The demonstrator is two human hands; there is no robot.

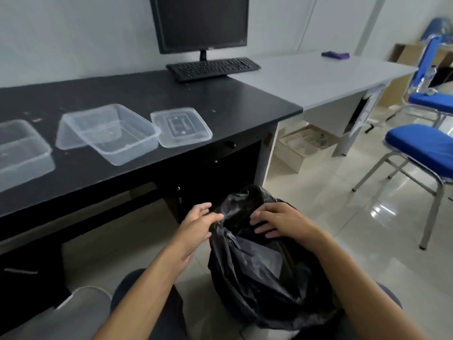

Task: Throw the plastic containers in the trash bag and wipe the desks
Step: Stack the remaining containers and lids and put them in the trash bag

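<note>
Left hand [201,223]: pinches the left rim of the bag [259,261], thumb and fingers clenched on the black plastic.
Right hand [277,220]: lies palm down on the top of the bag, fingers spread and slightly curled over the plastic; whether it truly grasps a fold, I cannot tell.
Bag: black, crumpled, standing on the tiled floor [331,192] in front of the person's knees, just before the black desk [147,94]; its mouth is gathered between the two hands.
Open tub [115,136]: clear plastic, upright on the black desk near the front edge, resting partly on a lid [69,133] that is tilted under its left side.
Shut tub [181,126]: clear, lying flat just right of the open tub, touching or nearly touching it.
Left tub [22,153]: clear, at the left edge of view, apart from the others.
Black desk: speckled with light crumbs and smears.
Monitor [199,23] and keyboard [213,67]: at the back of the black desk, screen dark.
White desk [318,79]: adjoins the black desk on the right; a purple cloth [335,54] lies at its far side.
Chairs [421,148]: blue seats, metal legs, on the right.
</note>
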